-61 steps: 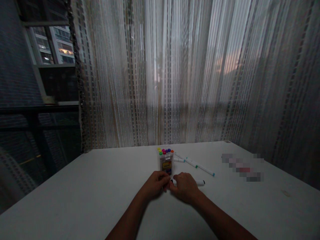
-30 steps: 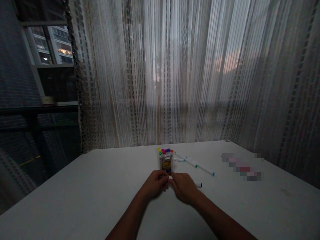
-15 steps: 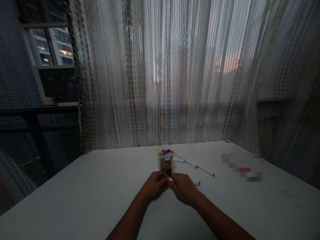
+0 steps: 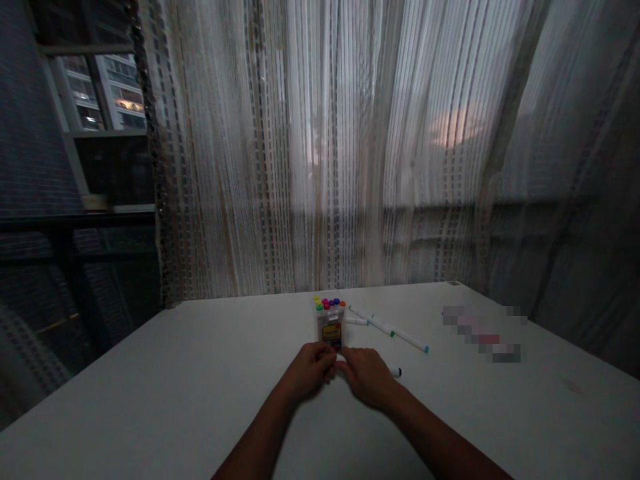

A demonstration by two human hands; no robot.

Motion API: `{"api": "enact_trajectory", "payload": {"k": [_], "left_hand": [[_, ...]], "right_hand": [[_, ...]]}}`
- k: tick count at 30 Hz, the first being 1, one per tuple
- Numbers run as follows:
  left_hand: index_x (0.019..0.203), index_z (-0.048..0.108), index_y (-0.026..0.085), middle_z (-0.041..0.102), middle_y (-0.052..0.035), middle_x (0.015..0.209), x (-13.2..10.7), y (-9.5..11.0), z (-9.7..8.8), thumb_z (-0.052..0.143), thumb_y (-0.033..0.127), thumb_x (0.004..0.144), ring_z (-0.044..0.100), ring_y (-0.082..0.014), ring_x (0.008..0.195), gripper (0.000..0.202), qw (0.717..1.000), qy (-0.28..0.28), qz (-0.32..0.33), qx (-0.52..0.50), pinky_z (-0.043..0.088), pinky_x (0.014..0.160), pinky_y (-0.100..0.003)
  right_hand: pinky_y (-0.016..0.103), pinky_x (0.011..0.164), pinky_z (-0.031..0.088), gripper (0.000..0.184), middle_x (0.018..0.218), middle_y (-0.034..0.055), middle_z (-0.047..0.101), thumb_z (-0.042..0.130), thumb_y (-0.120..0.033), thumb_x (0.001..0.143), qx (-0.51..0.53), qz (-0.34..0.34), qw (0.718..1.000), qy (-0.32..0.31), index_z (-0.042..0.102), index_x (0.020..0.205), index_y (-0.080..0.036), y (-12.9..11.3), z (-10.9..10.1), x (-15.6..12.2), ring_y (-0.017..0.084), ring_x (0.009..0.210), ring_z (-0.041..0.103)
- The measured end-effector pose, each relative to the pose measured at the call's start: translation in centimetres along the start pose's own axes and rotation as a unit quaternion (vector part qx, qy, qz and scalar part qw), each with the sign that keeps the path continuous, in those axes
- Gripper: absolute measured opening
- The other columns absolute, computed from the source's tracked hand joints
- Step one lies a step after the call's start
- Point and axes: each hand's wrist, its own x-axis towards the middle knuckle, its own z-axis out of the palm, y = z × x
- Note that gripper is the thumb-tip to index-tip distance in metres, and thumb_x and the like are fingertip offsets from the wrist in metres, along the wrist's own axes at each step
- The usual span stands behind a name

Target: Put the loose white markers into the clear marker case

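A white marker (image 4: 395, 371) with a dark end lies across both my hands, low over the white table (image 4: 200, 400). My right hand (image 4: 369, 379) wraps round its body, and the dark end sticks out on the right. The fingers of my left hand (image 4: 311, 371) are closed at the marker's other end; the fingers cover that tip. Just beyond my hands stands a clear plastic marker case (image 4: 330, 323) with a yellow and dark label. Several markers stand in it, showing yellow, green, pink, purple, blue and orange ends.
Right of the case, several white markers with teal and green ends lie on the table, some end to end in a slanting row (image 4: 384, 327). A blurred-out pinkish object (image 4: 480, 333) lies farther right. Behind the table hangs a sheer striped curtain (image 4: 320, 167).
The marker's dark end has dipped slightly within my right hand. My hands stay almost in place, and the curtain's folds on the right have shifted.
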Motion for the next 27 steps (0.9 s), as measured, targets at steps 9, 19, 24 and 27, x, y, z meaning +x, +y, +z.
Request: {"api": "enact_trajectory", "payload": {"k": [9, 19, 24, 27], "left_hand": [[0.068, 0.055, 0.013, 0.052, 0.0024, 0.049, 0.12, -0.58, 0.07, 0.054, 0.035, 0.071, 0.045, -0.0093, 0.043, 0.022, 1.000, 0.006, 0.008, -0.012, 0.034, 0.045, -0.022], [0.065, 0.055, 0.013, 0.052, 0.0015, 0.048, 0.19, -0.55, -0.10, 0.053, 0.038, 0.072, 0.046, -0.0100, 0.044, 0.026, 1.000, 0.001, 0.005, 0.009, 0.033, 0.046, -0.023], [0.066, 0.056, 0.013, 0.051, 0.0021, 0.048, 0.18, -0.52, 0.01, 0.053, 0.038, 0.073, 0.045, -0.0098, 0.044, 0.026, 1.000, 0.005, 0.005, 0.014, 0.032, 0.046, -0.023], [0.065, 0.056, 0.013, 0.049, 0.0029, 0.047, 0.12, -0.33, 0.13, 0.054, 0.038, 0.073, 0.043, -0.0094, 0.043, 0.026, 1.000, 0.005, 0.007, 0.011, 0.031, 0.046, -0.023]], "right_hand": [[0.028, 0.071, 0.036, 0.026, 0.096, 0.0098, 0.067, 0.034, -0.026, 0.091, 0.030, -0.019, 0.999, 0.010, 0.057, 0.099, -0.015, 0.01, 0.18, -0.13, 0.020, 0.088, 0.061], [0.029, 0.072, 0.037, 0.030, 0.095, 0.0102, 0.067, 0.032, -0.030, 0.092, 0.033, -0.011, 0.999, -0.013, 0.057, 0.101, -0.016, -0.02, -0.17, -0.20, 0.021, 0.089, 0.060], [0.029, 0.071, 0.036, 0.030, 0.096, 0.0101, 0.067, 0.032, -0.029, 0.092, 0.034, -0.015, 0.999, -0.007, 0.055, 0.106, -0.017, 0.04, -0.03, -0.11, 0.021, 0.089, 0.061], [0.029, 0.072, 0.036, 0.031, 0.098, 0.0109, 0.067, 0.031, -0.031, 0.092, 0.030, -0.014, 0.999, -0.002, 0.056, 0.104, -0.016, 0.11, 0.10, -0.04, 0.022, 0.089, 0.061]]}}
